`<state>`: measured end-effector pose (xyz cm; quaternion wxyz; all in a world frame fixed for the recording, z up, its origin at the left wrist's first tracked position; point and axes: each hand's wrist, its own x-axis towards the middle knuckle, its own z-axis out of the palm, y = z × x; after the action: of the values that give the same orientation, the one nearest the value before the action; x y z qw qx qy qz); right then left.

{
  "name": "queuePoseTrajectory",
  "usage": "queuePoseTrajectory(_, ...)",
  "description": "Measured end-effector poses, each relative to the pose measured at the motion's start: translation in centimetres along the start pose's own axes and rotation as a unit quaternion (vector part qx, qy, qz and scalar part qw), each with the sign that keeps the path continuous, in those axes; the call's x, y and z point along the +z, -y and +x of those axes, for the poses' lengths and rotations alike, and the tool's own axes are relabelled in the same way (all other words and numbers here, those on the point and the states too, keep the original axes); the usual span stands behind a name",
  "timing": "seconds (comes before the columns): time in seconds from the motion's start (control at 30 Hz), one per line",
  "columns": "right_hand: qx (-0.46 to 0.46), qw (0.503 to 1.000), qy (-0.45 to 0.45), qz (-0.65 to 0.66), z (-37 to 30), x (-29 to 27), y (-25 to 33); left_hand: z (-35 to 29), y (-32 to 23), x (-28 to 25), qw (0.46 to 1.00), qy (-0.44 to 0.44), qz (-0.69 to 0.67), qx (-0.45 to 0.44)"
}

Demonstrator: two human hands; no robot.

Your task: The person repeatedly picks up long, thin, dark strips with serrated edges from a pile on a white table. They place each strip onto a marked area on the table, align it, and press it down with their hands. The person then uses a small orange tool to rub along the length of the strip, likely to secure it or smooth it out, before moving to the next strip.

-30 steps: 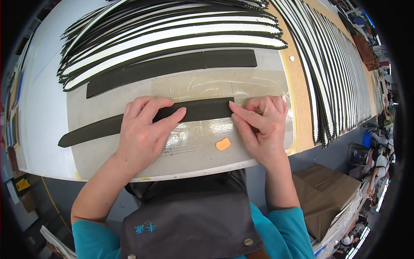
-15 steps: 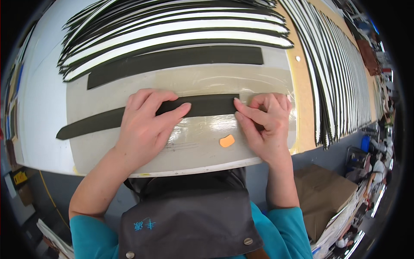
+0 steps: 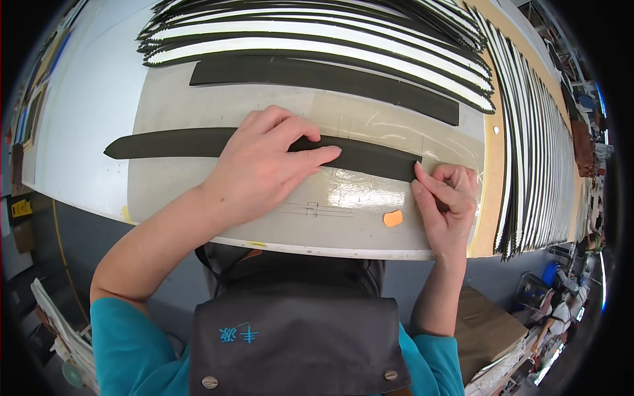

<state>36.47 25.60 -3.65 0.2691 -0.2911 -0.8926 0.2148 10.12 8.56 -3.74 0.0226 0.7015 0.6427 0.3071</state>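
A long dark olive-black strip [image 3: 168, 142] lies crosswise in front of me, its tapered end at the left and its square end at the right. My left hand [image 3: 264, 165] grips the strip's middle, thumb along the near edge and fingers on the far edge, and hides part of it. At the square end, thumb and index of my right hand [image 3: 449, 201] pinch the corner, the other fingers curled. Beyond it rests a second dark strip [image 3: 323, 82], untouched. A small orange piece [image 3: 393, 218] sits near my right hand.
Stacked black-edged white strips [image 3: 317, 46] fill the back of the table. Another row of such strips [image 3: 535, 145] fans over the brown board at the right. A glossy clear sheet [image 3: 370, 191] covers part of the grey mat [image 3: 172, 198]. The table's front edge [image 3: 317, 251] runs close to my body.
The whole view has swung, so the table and both hands appear farther right and tilted. Both hands keep their hold on the strip at about the same spots.
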Motion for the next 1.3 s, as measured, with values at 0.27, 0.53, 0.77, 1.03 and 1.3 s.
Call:
queuePoseTrajectory(0.27,0.016,1.0,0.009,0.011,0.0,0.1,-0.1,0.3,0.1,0.3,0.999,0.013,0.016,0.034)
queuePoseTrajectory(0.53,0.003,1.0,0.007,0.006,0.0,0.1,-0.2,0.0,0.3,0.8,0.999,0.025,0.022,0.031)
queuePoseTrajectory(0.77,0.002,1.0,0.01,0.006,0.0,0.1,0.0,-0.2,0.4,0.7,0.998,0.036,0.027,0.04)
queuePoseTrajectory(1.03,0.096,0.979,-0.044,0.173,-0.9,-0.3,-0.6,-0.1,0.1,0.5,0.996,0.061,0.053,0.036)
queuePoseTrajectory(1.3,0.107,0.989,0.092,0.048,-2.5,-1.8,4.4,0.3,0.8,0.2,0.996,0.056,0.013,0.061)
